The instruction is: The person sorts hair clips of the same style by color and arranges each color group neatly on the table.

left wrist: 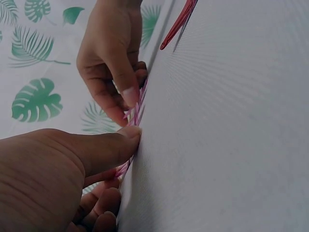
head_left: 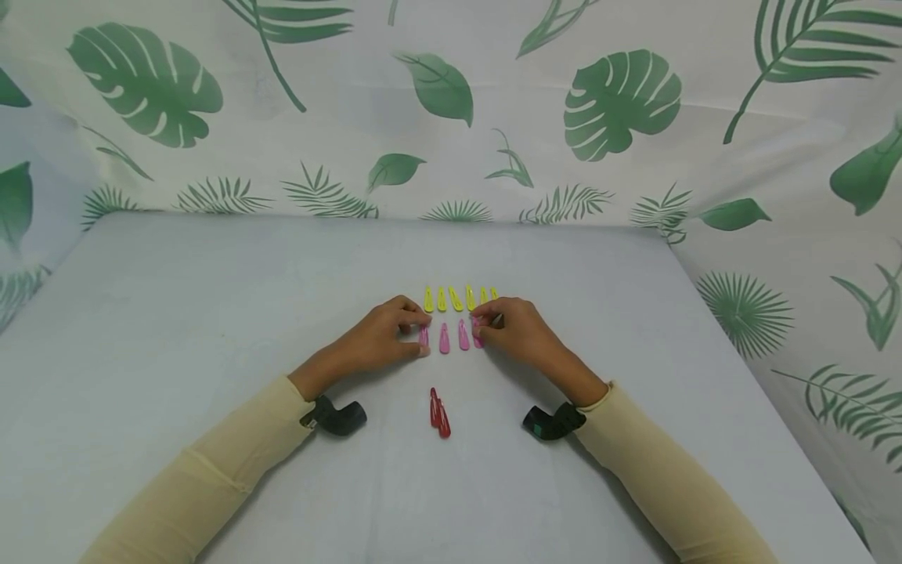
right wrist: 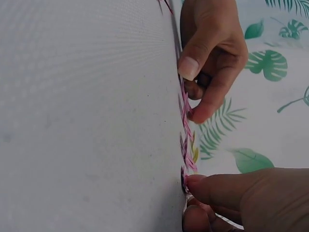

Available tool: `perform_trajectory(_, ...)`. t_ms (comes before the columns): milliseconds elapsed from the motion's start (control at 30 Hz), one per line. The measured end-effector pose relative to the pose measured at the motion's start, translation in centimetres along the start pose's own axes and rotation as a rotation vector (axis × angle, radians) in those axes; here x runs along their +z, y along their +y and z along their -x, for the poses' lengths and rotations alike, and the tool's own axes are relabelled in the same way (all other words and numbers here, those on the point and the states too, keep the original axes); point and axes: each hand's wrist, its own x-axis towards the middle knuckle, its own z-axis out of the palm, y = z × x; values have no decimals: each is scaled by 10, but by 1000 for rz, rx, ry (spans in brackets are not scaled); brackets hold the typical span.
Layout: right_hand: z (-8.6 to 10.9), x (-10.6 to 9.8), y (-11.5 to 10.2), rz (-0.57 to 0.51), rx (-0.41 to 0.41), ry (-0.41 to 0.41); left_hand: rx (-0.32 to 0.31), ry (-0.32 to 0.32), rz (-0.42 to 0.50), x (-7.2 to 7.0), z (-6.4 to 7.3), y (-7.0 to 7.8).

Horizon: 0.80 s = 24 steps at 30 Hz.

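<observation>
Snap hair clips lie on a white-covered table. My left hand (head_left: 384,333) pinches a pink hair clip (head_left: 423,338) by its two ends, at the left of a pink row. At that row's right end, another pink hair clip (head_left: 478,334) is between the thumb and fingers of my right hand (head_left: 519,329). Two pink clips (head_left: 444,339) lie untouched between the hands. Just behind runs a row of several yellow hair clips (head_left: 441,300), its right end close to my right fingers. In the right wrist view, my right thumb (right wrist: 212,188) presses on pink at the table surface.
Nearer to me, two red hair clips (head_left: 443,423) lie partly overlapping. Black wrist cameras (head_left: 341,417) stick out inward from both sleeves. Behind the table (head_left: 247,266) hangs a white cloth with green leaves (head_left: 620,102), also along the sides.
</observation>
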Motion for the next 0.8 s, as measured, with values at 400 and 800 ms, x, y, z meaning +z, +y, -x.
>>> perform_trajectory(400,6,-1,-2,29,14,43,-3,-2,0,-1,0,0)
perform_trajectory(800,21,-4,2,0,15,94,-29,9,15,-8,5,8)
